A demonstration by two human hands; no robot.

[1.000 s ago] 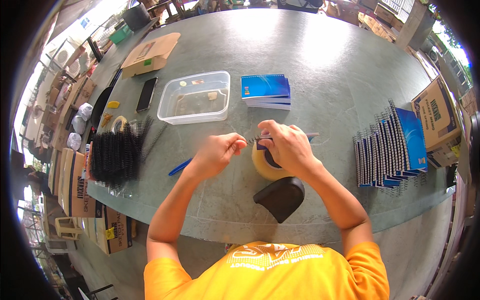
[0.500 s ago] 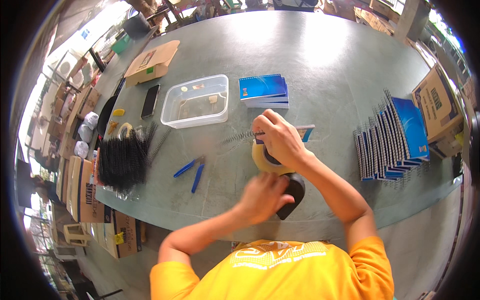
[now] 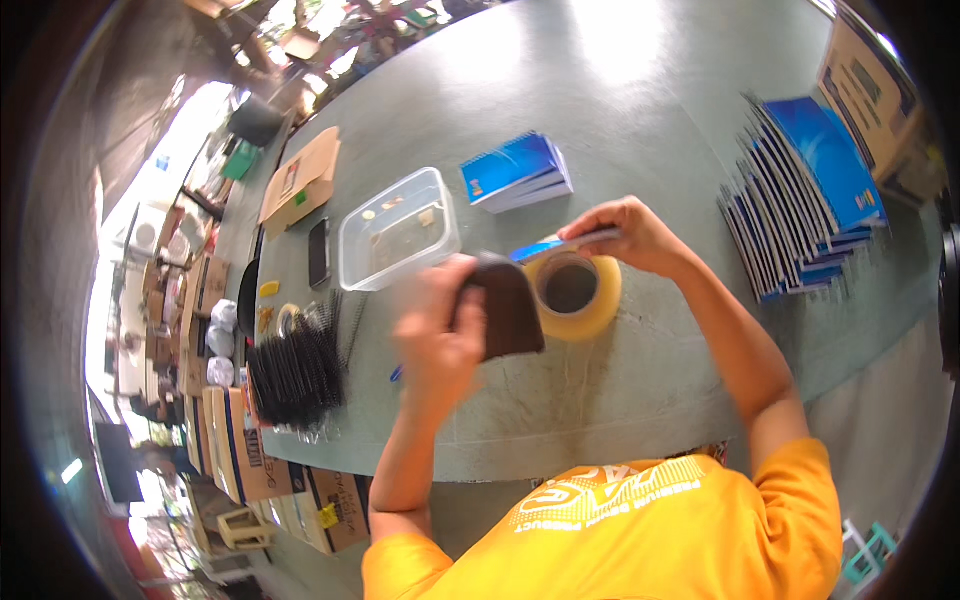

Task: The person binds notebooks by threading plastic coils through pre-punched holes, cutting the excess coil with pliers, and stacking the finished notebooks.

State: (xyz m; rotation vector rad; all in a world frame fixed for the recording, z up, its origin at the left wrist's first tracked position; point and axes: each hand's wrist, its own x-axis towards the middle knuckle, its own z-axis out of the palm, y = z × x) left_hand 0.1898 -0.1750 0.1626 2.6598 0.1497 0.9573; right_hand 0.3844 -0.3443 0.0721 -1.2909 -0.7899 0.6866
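A tape roll (image 3: pixel 590 322) is sitting just beside the dark block (image 3: pixel 512 312) that the left hand (image 3: pixel 437 325) is gripping. The right hand's (image 3: pixel 632 237) fingers are pinching a blue booklet (image 3: pixel 536 249) near the roll's far rim. Blur is softening the left hand; a blue handle (image 3: pixel 396 374) is mostly hiding. The desk (image 3: pixel 630 400) is reflecting light.

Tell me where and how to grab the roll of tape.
Best, I'd judge, to pinch the wall of the yellowish roll of tape at its near right, coming from above, inside the hole and outside at once. It lies with its hole facing up and that side uncovered, while the dark piece crowds its left and the held blue notebook its far edge.
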